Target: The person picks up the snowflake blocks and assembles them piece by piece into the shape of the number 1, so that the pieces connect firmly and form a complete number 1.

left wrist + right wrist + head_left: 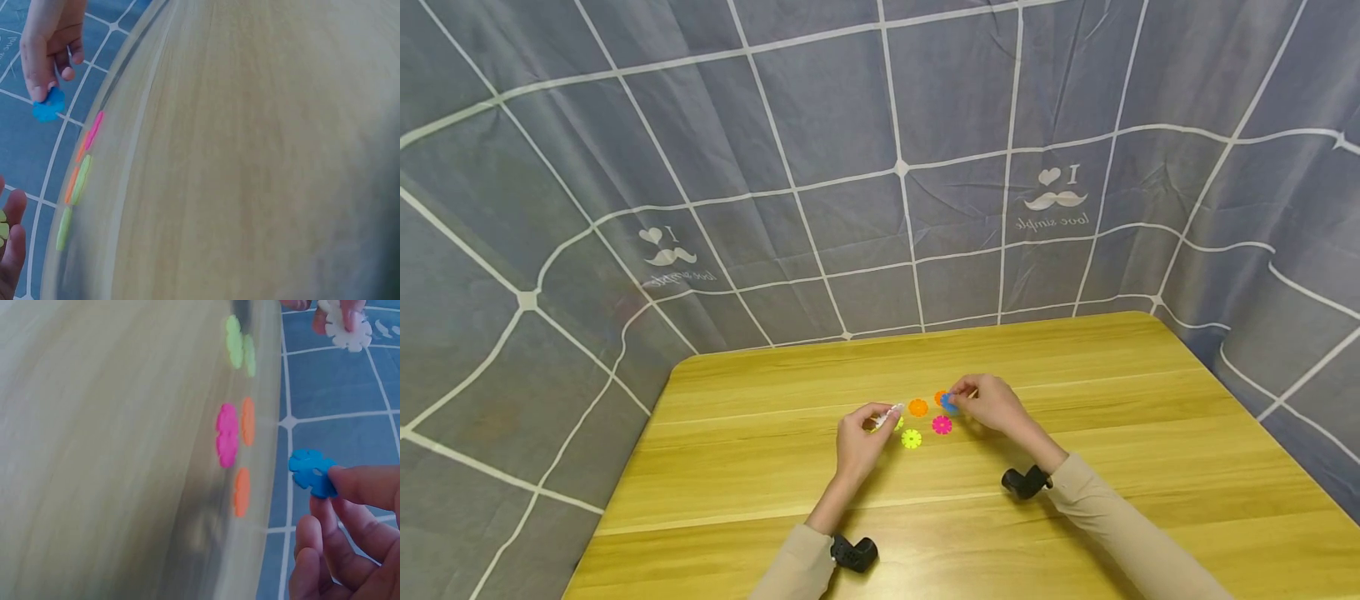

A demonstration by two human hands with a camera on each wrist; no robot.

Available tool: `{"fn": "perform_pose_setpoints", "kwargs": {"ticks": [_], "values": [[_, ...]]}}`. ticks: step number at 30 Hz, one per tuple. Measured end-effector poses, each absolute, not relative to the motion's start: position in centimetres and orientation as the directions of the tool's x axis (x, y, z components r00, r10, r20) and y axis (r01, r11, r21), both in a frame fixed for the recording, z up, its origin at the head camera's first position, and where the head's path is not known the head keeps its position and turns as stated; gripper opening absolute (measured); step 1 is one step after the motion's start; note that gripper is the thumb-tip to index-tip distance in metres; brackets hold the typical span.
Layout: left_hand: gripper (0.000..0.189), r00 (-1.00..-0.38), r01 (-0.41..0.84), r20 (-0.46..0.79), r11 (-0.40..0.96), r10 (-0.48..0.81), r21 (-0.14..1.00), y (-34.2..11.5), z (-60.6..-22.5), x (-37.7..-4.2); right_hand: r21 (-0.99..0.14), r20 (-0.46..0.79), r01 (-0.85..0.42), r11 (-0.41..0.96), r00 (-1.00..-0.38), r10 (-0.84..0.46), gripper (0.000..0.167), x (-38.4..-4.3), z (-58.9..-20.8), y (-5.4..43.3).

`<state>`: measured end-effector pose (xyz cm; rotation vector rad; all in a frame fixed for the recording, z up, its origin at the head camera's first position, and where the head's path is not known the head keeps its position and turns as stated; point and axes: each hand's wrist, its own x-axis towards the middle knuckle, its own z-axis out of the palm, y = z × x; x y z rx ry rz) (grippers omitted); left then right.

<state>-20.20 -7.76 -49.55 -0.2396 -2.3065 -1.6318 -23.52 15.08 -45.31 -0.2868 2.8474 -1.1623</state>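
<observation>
Between thumb and fingers, my left hand (860,442) pinches a white notched snowflake disc (347,330), held up off the table. My right hand (997,406) pinches a blue snowflake disc (310,470) by its edge, also raised. Flat on the table between the hands lie a pink disc (942,425), an orange disc (918,407) and a yellow-green disc (912,439). A second orange disc (242,492) lies partly behind the blue one in the head view. Another yellow-green disc (250,355) is partly covered by the left hand there.
The wooden table (737,467) extends around the hands on all sides. A grey-blue curtain (842,217) with white lines hangs behind and beside it. Each wrist wears a black camera, one on the left (854,553) and one on the right (1024,482).
</observation>
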Motion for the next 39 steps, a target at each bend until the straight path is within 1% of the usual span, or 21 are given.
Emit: {"fn": "perform_pose_setpoints", "kwargs": {"ticks": [6,9,13,16,25,29,34,39], "values": [[0.014,-0.95,0.279,0.308,0.317,-0.044,0.906,-7.8,-49.3,-20.0,-0.711,0.07,-0.169,0.683,-0.983,-0.17,0.015,-23.3,-45.0,14.4],[0.014,-0.948,0.285,0.314,0.306,-0.048,0.908,-7.8,-49.2,-20.0,-0.718,0.096,-0.187,0.671,-0.981,-0.171,0.016,-23.2,-44.9,14.0],[0.011,-0.949,0.277,0.309,0.311,-0.058,0.909,-7.3,-47.3,-19.1,-0.748,0.109,-0.195,0.634,-0.979,-0.173,0.019,-23.1,-44.6,13.5],[0.01,-0.957,0.262,0.288,0.311,-0.041,0.914,-7.0,-45.8,-18.4,-0.776,0.102,-0.188,0.601,-0.979,-0.175,0.02,-23.0,-44.3,13.1],[0.013,-0.968,0.246,0.247,0.273,0.033,0.93,-7.1,-45.4,-18.3,-0.832,0.093,-0.188,0.521,-0.975,-0.202,0.022,-22.6,-44.0,12.2],[0.013,-0.97,0.241,0.24,0.258,0.038,0.936,-6.9,-45.2,-18.2,-0.848,0.083,-0.174,0.501,-0.977,-0.198,0.021,-22.5,-43.9,11.8],[0.014,-0.969,0.245,0.246,0.274,0.034,0.93,-6.6,-45.4,-18.3,-0.866,0.076,-0.164,0.472,-0.977,-0.199,0.021,-22.4,-43.7,11.4],[0.014,-0.963,0.26,0.268,0.308,0.016,0.915,-6.5,-47.5,-19.3,-0.872,0.079,-0.168,0.46,-0.975,-0.206,0.021,-22.4,-43.7,11.2]]}}
